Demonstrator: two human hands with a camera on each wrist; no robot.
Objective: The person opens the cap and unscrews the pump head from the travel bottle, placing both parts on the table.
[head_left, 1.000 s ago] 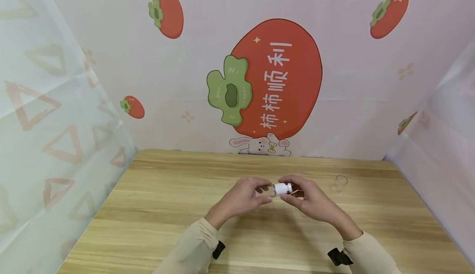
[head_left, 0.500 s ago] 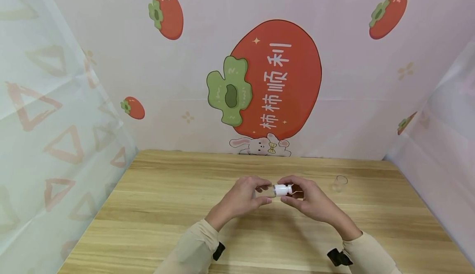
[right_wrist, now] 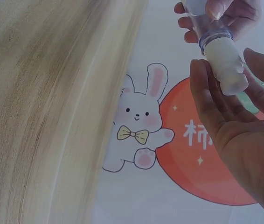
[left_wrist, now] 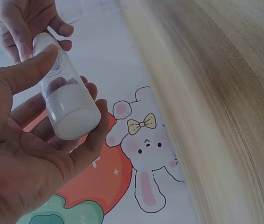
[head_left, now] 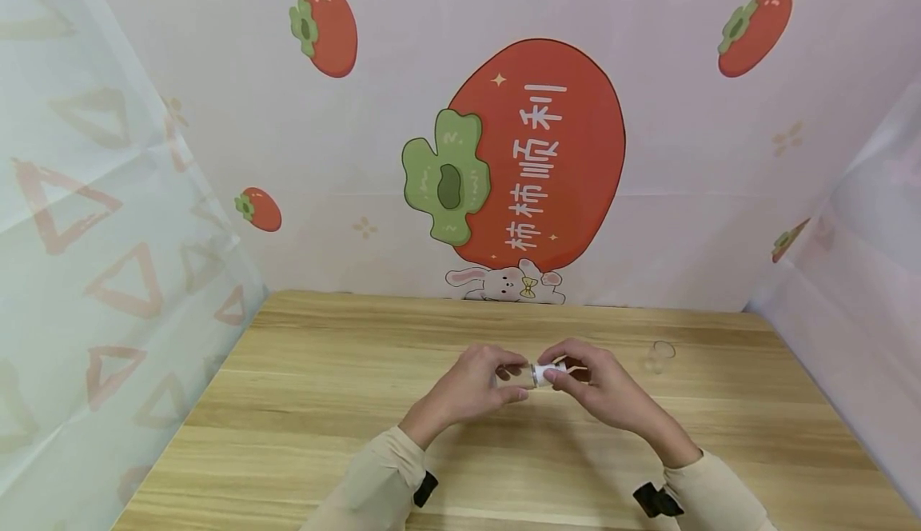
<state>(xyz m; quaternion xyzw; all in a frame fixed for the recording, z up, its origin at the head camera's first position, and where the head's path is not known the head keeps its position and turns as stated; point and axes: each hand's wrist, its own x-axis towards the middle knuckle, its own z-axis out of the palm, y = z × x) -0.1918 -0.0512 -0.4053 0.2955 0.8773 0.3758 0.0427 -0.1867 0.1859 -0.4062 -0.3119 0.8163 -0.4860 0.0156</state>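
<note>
A small clear bottle point(left_wrist: 73, 112) with a white base inside lies nearly level above the table, between both hands. My left hand point(head_left: 471, 381) holds its clear body, thumb on one side and fingers curled round the other. On the bottle's right end sits a white pump top point(right_wrist: 221, 53) with a narrower nozzle. My right hand point(head_left: 608, 387) has its fingers round this top; in the head view the thumb lies over the white part. A clear cap point(head_left: 659, 357) stands on the table to the right of the hands.
The wooden table point(head_left: 302, 403) reaches back to a printed backdrop point(head_left: 669, 219) with persimmons and a rabbit. Fabric sides point(head_left: 93, 291) flank it left and right. A black strap point(head_left: 656, 501) is on each sleeve.
The right thumb has moved from below the white pump top up over it. The left hand and the bottle stay in nearly the same place.
</note>
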